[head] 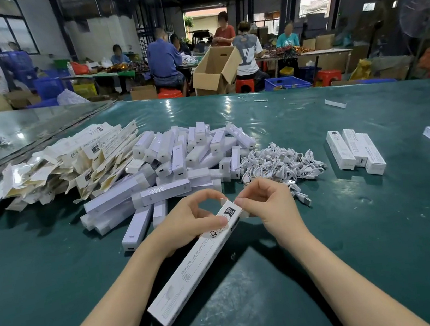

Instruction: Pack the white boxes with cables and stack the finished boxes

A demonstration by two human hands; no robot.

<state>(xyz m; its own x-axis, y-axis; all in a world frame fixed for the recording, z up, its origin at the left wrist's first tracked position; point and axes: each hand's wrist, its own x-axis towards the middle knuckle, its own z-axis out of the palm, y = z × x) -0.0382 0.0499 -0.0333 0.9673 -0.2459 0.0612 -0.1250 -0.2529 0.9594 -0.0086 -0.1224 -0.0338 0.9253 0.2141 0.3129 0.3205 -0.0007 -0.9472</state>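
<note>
Two hands meet on one box (194, 264): my left hand (196, 220) grips its far end, thumb on top, and my right hand (268, 205) pinches the end flap. The box slants over the counter (380, 223) toward 7 o'clock. Cables (276, 163) heap at 1 o'clock, and three finished boxes (354, 152) lie side by side at 2 o'clock.
</note>
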